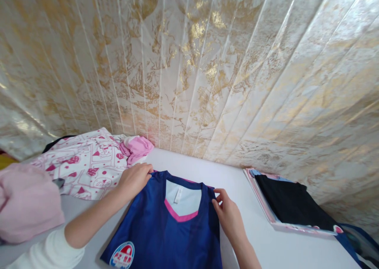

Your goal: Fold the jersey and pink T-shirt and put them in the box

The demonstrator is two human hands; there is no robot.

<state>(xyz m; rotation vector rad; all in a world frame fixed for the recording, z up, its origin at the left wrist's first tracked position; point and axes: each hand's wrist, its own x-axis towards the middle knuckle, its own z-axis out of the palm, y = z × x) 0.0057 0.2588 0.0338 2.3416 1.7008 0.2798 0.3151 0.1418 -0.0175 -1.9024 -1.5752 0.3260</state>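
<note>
A dark blue sports shirt (166,233) with a pink V-neck trim and a round badge lies flat on the white table (245,237), collar away from me. My left hand (134,180) pinches the shirt's left shoulder, fingers closed on the fabric. At the shirt's right shoulder, my right hand (227,213) grips the cloth between thumb and fingers. Both hands sit at the collar end, one on each side of the neck opening.
A pile of white-and-pink printed cloth (89,164) and a pink garment (23,202) lie at the left. A stack of folded clothes with a black one on top (293,204) sits at the right. A gold-patterned wall (189,63) rises right behind the table.
</note>
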